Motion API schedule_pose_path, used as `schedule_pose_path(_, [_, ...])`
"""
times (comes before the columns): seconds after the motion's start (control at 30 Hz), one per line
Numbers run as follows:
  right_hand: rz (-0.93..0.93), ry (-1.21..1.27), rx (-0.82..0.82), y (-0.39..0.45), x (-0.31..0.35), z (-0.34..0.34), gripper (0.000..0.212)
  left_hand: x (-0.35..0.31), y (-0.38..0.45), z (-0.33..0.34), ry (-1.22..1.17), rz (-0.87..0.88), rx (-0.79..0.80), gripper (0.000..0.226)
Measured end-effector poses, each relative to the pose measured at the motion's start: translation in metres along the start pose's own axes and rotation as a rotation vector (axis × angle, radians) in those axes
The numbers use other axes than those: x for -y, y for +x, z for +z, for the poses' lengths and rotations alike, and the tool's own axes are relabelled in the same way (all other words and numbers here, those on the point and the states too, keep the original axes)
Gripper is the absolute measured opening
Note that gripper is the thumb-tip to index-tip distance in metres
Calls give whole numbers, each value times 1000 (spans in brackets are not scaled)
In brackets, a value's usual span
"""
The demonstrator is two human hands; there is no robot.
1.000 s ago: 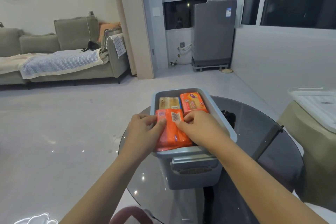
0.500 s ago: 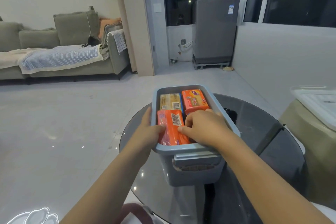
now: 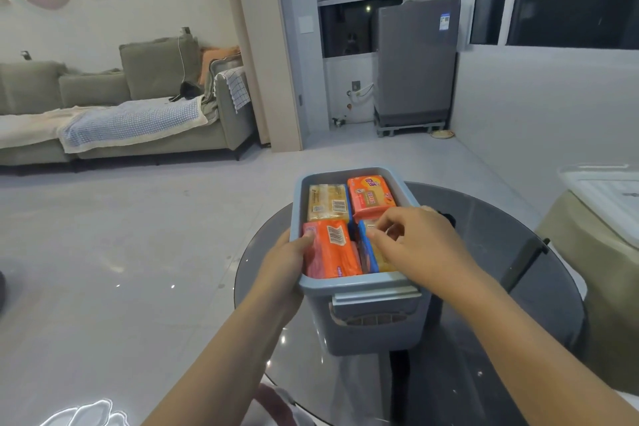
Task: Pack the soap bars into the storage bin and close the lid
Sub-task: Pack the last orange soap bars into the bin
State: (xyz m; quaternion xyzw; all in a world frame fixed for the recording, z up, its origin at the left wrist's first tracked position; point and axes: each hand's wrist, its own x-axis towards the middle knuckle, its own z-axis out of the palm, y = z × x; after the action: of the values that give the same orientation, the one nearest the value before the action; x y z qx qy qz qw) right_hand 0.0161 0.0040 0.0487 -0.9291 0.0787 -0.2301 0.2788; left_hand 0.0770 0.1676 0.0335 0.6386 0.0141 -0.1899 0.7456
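A grey-blue storage bin (image 3: pixel 366 318) stands without a lid on a round dark glass table (image 3: pixel 484 339). Inside lie a pale yellow soap bar (image 3: pixel 326 206) at the far left, an orange soap bar (image 3: pixel 370 197) at the far right, an orange bar with a barcode (image 3: pixel 333 249) at the near left, and a yellow bar with a blue edge (image 3: pixel 371 254) standing on edge at the near right. My left hand (image 3: pixel 287 259) grips the bin's left rim, thumb on the barcode bar. My right hand (image 3: pixel 411 242) hovers over the near right bar, fingertips touching its top.
A white lid-like plastic piece (image 3: pixel 608 190) rests on a beige-covered surface at the right. The table edge curves close to my body. Beyond the table are bare floor, a grey sofa (image 3: pixel 138 104) at the left and a grey appliance (image 3: pixel 415 62) by the window.
The orange barcode bar has gone from being held above the rim to lying in the near left corner. My right hand has shifted right onto the blue-edged bar; my left hand moved to the rim.
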Motion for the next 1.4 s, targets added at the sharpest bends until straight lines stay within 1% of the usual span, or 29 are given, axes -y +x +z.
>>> schedule_pose_path(0.1, [10,-123,-36,-4,-12,-9,21,5,-5,12,-32,21,-53,26])
schedule_pose_path(0.2, [112,-144,-95,-4,-31,-19,30,15,-11,35,-98,75,-123,25])
schedule_pose_path(0.27, [178,-91,-179,-6,-45,-25,34,23,-15,55,-112,109,-172,28])
schedule_pose_path(0.37, [277,50,-275,-11,-66,-32,43,34,-20,89,-144,127,-188,37])
schedule_pose_path(0.47, [390,227,-323,-16,-79,-35,64,41,-22,120,-167,94,-188,48])
schedule_pose_path(0.53, [447,288,-325,-19,-87,-36,74,44,-20,138,-159,76,-166,58])
schedule_pose_path(0.63, [505,338,-327,-22,-95,-36,73,49,-14,156,-90,43,-117,75])
schedule_pose_path(0.7, [523,378,-366,-25,-97,-35,72,50,-11,158,-70,34,-79,79])
schedule_pose_path(0.77, [535,390,-366,-28,-96,-33,81,49,-8,152,-70,17,-48,76])
schedule_pose_path(0.83, [523,381,-339,-32,-94,-29,87,45,-2,137,-70,-8,-37,68])
schedule_pose_path(0.93, [485,383,-294,-36,-91,-23,86,37,14,107,-92,-31,-14,52])
schedule_pose_path(1.0, [467,426,-265,-36,-91,-21,86,32,27,90,-117,-33,-3,46])
schedule_pose_path(1.1, [454,466,-269,-34,-95,-21,81,21,44,75,-96,-34,6,33])
schedule_pose_path(1.23, [461,496,-267,-23,-105,-25,71,8,56,66,-229,-107,5,44])
schedule_pose_path(1.33, [460,486,-256,-11,-114,-31,64,7,62,64,-280,-103,18,42])
schedule_pose_path(1.4, [462,496,-233,-5,-119,-34,63,7,63,66,-309,-104,21,38])
